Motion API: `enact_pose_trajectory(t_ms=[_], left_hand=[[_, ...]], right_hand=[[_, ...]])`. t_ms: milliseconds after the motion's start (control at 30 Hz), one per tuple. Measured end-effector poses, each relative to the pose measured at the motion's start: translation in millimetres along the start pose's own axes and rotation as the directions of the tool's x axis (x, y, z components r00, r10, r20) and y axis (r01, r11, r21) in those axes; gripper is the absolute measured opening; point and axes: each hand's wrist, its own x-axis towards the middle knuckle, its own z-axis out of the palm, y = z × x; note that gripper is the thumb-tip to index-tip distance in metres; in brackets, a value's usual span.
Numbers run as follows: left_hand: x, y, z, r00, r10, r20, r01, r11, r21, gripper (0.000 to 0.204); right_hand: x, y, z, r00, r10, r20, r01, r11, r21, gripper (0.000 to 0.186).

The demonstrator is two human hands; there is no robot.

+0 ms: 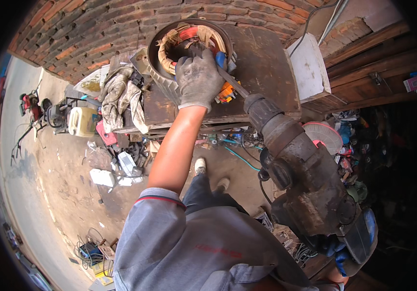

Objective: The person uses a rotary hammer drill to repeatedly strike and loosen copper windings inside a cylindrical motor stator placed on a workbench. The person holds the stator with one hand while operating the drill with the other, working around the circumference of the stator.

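Observation:
A round motor stator (164,84) with a ring of taped copper windings (168,44) stands on a dark workbench. My left hand (199,80), in a grey glove with blue at the thumb, reaches over its near rim. Its fingers curl round the steel bit (235,84) of a large, worn rotary hammer (301,167). The bit's tip is hidden behind the glove, toward the windings. At the lower right my right hand (337,248), in a blue glove, is closed on the hammer's rear handle, mostly covered by the tool body.
Dirty rags (121,94) lie on the bench's left side, and orange-yellow pieces (226,92) sit beside the stator. A brick wall (121,29) rises behind. Below are a pale jerrycan (82,121), a fan guard (324,137), a teal cable (242,159) and scattered scrap.

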Motion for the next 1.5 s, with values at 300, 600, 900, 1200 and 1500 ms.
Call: enact_pose_trajectory(t_ms=[300,600,900,1200,1500], left_hand=[[-1.0,-0.1,1.8,1.000,0.011,-0.010,-0.011,1.000,0.010,0.034],[-0.9,-3.3,1.0,1.000,0.009,-0.003,-0.009,0.999,-0.038,0.037],[-0.5,-3.3,0.2,0.998,-0.016,0.068,0.016,1.000,-0.009,0.048],[-2.8,0.1,0.0,0.999,-0.033,0.035,0.034,0.999,-0.024,0.040],[2.1,-0.3,-0.6,0.992,-0.088,0.095,0.085,0.996,0.029,0.043]], right_hand=[[-10.5,6.1,-8.2,0.994,-0.023,0.106,0.024,1.000,-0.006,0.073],[-14.8,17.4,4.9,0.993,-0.104,0.061,0.112,0.984,-0.139,0.075],[-13.0,-27.9,15.5,0.984,-0.131,0.124,0.132,0.991,-0.003,0.087],[2.4,-21.4,-12.1,0.988,-0.149,0.045,0.144,0.985,0.090,0.114],[35.9,-19.8,-22.9,0.972,-0.153,0.178,0.136,0.985,0.101,0.088]])
